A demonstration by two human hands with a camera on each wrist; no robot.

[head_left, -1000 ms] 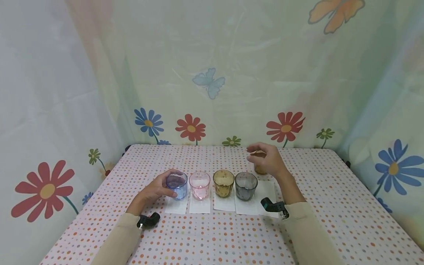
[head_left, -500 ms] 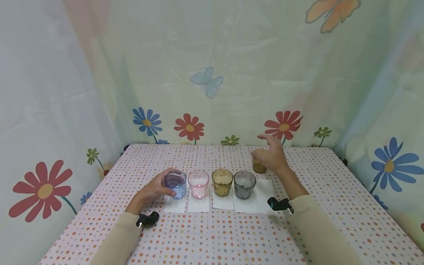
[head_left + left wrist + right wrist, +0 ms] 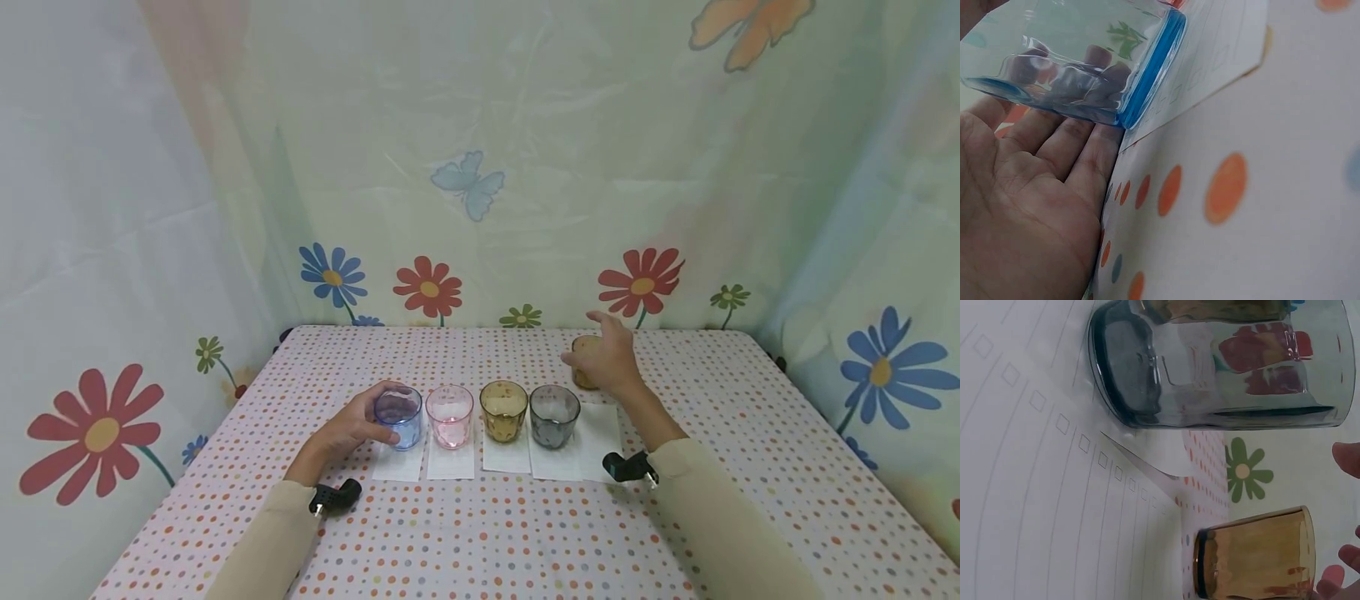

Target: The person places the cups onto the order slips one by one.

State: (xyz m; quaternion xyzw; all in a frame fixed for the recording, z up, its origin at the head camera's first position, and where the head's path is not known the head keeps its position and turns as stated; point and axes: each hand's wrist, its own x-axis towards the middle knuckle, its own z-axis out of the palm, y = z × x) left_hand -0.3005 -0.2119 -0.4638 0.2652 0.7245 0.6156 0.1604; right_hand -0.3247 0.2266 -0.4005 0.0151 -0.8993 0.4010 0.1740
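In the head view my left hand (image 3: 358,425) holds a clear blue glass (image 3: 407,433), fingers behind it and thumb in front. The left wrist view shows the fingers through the blue glass's wall (image 3: 1085,69), its base on a paper sheet. To its right stand a pink glass (image 3: 451,429), an amber glass (image 3: 503,425) and a grey glass (image 3: 554,429). My right hand (image 3: 613,362) hovers by a second amber glass (image 3: 584,379) farther back, thumb and forefinger spread. In the right wrist view its fingertips (image 3: 1347,459) are near this second glass's rim, apparently not gripping it.
White paper sheets (image 3: 600,446) printed with lines and small squares lie under and beside the row of glasses. A dotted cloth (image 3: 450,542) covers the table. Flowered curtains (image 3: 555,217) close it in at the back and sides.
My right hand has moved a little right, its thumb and forefinger spreading wider, and then slightly back left beside the rear amber glass. The left hand stays on the blue glass.
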